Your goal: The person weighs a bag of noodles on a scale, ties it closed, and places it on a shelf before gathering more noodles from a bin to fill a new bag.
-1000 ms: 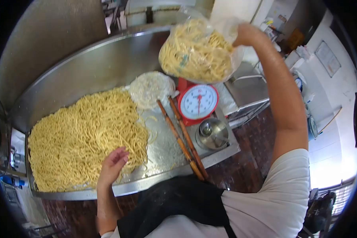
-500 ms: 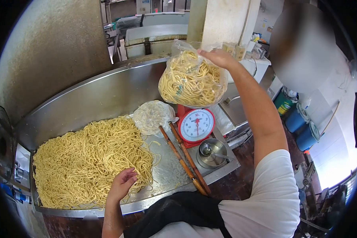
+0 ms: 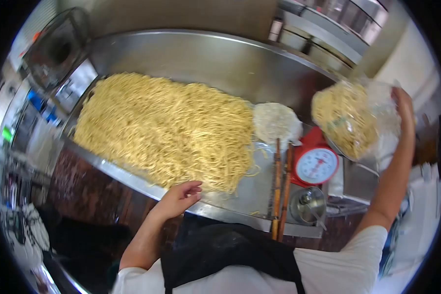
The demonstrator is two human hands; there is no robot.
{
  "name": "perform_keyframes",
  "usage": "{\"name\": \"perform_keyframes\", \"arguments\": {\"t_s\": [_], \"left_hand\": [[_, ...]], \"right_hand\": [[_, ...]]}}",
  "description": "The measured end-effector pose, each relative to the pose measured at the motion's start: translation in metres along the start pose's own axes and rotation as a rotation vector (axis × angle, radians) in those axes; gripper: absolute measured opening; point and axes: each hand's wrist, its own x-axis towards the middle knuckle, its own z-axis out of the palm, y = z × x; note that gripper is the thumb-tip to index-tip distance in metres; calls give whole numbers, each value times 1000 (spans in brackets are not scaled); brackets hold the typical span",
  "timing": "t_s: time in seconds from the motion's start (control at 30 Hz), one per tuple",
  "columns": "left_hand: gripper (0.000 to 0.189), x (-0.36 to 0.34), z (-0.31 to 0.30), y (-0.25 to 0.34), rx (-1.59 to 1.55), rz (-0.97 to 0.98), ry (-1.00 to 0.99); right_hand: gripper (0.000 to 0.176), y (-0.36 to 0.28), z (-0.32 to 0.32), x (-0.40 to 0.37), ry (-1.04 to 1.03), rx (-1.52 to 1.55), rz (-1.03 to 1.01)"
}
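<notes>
My right hand (image 3: 402,102) grips the gathered top of a clear plastic bag of noodles (image 3: 345,117). The bag sits on the pan of a red dial scale (image 3: 317,165); its needle is too blurred to read. Empty of any object, my left hand (image 3: 183,197) hovers at the front rim of the metal trough, fingers loosely bent and thumb apart. Just beyond it spreads a big heap of loose yellow noodles (image 3: 166,130). A crumpled pile of clear plastic bags (image 3: 276,122) lies between the heap and the scale.
Two long wooden sticks (image 3: 280,188) lean over the front edge of the metal trough (image 3: 205,44). Right of them stands a metal bowl (image 3: 307,205) with a ladle-like utensil inside. A fan (image 3: 56,49) stands at the left end.
The view has swung left, so the noodle heap now lies centrally. My right hand still holds the bag on the scale. My left hand is now nearer the trough's front rim.
</notes>
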Motion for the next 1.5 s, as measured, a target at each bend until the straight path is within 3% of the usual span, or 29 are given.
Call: {"name": "perform_keyframes", "arguments": {"t_s": [0.03, 0.07, 0.17, 0.2, 0.27, 0.47, 0.57, 0.6, 0.63, 0.7, 0.73, 0.8, 0.87, 0.97, 1.03, 1.1, 1.17, 1.23, 1.27, 1.3, 1.37, 1.4, 1.47, 1.5], "left_hand": [[48, -3, -3, -11, -9, 0, 10], [47, -5, -4, -22, -54, 3, 22], [46, -6, -7, -39, -94, 8, 4], [46, -7, -12, -39, -71, 8, -58], [46, -11, -22, -33, -110, 25, -93], [50, 10, -37, -38, -211, 55, -192], [55, 25, -35, 4, -247, 76, -347], [68, 29, -33, 20, -275, 111, -386], [68, 35, -27, 32, -272, 110, -407], [82, 43, -17, 53, 49, 673, -98], [82, 43, -16, 62, 44, 673, -118], [93, 44, -17, 76, 137, 856, 36], [94, 49, -19, 61, 243, 836, 48], [97, 60, -29, 9, 397, 731, 43], [106, 63, -39, -31, 441, 467, -66], [112, 59, -44, -19, 441, 558, -17], [119, 52, -39, -2, 438, 631, 31], [125, 64, -20, 22, 582, 685, 130], [114, 67, -10, 29, 559, 710, 181], [114, 73, -4, 25, 552, 715, 172], [91, 90, 6, 19, 477, 807, 214], [91, 94, 7, 15, 476, 815, 208], [56, 98, 3, 19, 412, 817, 87], [56, 100, 5, 22, 412, 822, 77]], "right_hand": [[34, -17, -1, -12, -58, 258, 47], [28, -18, 13, -3, -80, 830, 128], [24, 1, 1, 55, -136, 1314, 284], [27, -2, -18, 69, -446, 1333, 159], [32, -22, -44, 83, -754, 1329, 22], [33, -140, -82, 28, -626, 1126, -142], [35, -197, -84, -23, -576, 1087, -180], [35, -209, -75, -44, -566, 1103, -172], [38, -225, -68, -62, -537, 1086, -171], [42, -246, -23, -115, -503, 1125, -75], [45, -254, 2, -141, -491, 1149, -13], [49, -271, 57, -195, -470, 1224, 146], [55, -288, 114, -251, -411, 1296, 352], [57, -265, 194, -320, -654, 1513, 688], [55, -248, 249, -379, -717, 1476, 740], [51, -254, 259, -401, -691, 1495, 792], [48, -279, 238, -407, -705, 1527, 590], [44, -275, 243, -421, -745, 1512, 557], [45, -279, 242, -431, -778, 1440, 506], [47, -280, 238, -438, -817, 1363, 456], [45, -269, 231, -444, -804, 1414, 390], [44, -264, 227, -444, -804, 1351, 311], [43, -263, 218, -444, -789, 1290, 236], [43, -267, 212, -441, -783, 1325, 261]]}}
